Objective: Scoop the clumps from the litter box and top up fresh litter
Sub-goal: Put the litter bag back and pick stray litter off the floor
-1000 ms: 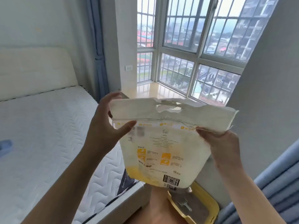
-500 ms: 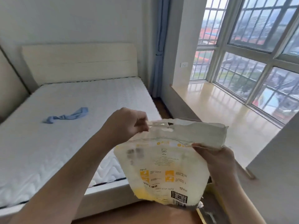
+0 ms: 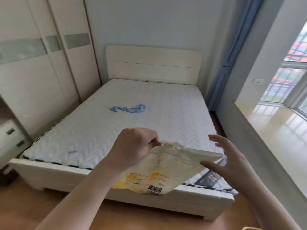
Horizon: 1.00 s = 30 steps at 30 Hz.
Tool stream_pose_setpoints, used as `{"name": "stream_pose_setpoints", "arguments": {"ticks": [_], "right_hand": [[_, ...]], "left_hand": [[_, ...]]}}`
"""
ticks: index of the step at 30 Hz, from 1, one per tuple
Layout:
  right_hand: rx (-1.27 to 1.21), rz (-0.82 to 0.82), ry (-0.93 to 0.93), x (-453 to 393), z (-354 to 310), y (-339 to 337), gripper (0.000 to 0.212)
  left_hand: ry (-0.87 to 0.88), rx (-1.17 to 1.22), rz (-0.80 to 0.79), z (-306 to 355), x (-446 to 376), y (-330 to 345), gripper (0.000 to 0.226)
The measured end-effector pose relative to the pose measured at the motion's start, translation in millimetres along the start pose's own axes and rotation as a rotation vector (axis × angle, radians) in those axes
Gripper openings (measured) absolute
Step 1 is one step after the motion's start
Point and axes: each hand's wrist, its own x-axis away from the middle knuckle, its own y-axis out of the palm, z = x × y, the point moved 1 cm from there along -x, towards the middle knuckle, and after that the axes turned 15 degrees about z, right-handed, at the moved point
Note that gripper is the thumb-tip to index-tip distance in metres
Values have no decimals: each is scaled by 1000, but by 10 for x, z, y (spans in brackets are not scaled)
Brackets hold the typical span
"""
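A white and yellow litter bag [image 3: 159,170] hangs in front of me over the foot of the bed. My left hand [image 3: 132,148] grips it by the handle cutout at its top left corner. My right hand [image 3: 230,161] is beside the bag's right edge with fingers spread and straight, the thumb touching or nearly touching the bag. The bag looks flat and slack. A sliver of the yellow litter box rim [image 3: 250,228] shows at the bottom right edge; the box's inside is out of view.
A white bed [image 3: 116,173] with a bare quilted mattress fills the middle, a blue cloth [image 3: 128,108] lying on it. A wardrobe [image 3: 41,72] stands left, a drawer unit [image 3: 10,138] far left. A window ledge [image 3: 274,130] and blue curtain [image 3: 232,47] are right. Wooden floor below.
My view has swung left from the window to the bed. My right hand let go of the bag's right corner and opened. My left hand keeps its grip on the handle; the bag tilted.
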Motion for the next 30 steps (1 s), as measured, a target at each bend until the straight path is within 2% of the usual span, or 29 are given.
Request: {"name": "stream_pose_setpoints", "arguments": {"ticks": [2, 4, 7, 10, 12, 14, 18, 21, 30], "right_hand": [[251, -2, -202, -69, -430, 400, 71], [346, -30, -375, -110, -851, 880, 71], [321, -161, -518, -92, -1437, 1607, 67], [312, -243, -520, -35, -1865, 2236, 57], [359, -207, -608, 35, -2122, 2620, 42], [365, -142, -791, 129, -2313, 3022, 31], [335, -130, -995, 248, -2711, 3673, 36], [302, -203, -1084, 300, -2995, 4110, 33], [118, -364, -1187, 18, -3806, 5483, 28]], "left_hand": [[12, -81, -22, -287, 222, -222, 30], [0, -167, -53, -589, 445, -458, 27], [-54, -252, -54, -1056, 747, -894, 24], [-102, -285, -13, -1470, 1043, -1381, 25], [-147, -305, 16, -1710, 1247, -1694, 31], [-186, -344, 42, -1932, 1471, -1983, 33], [-257, -439, 28, -2283, 1885, -2450, 18], [-338, -491, 28, -2528, 2179, -2732, 21], [-485, -667, -18, -3355, 2738, -3326, 33]]}}
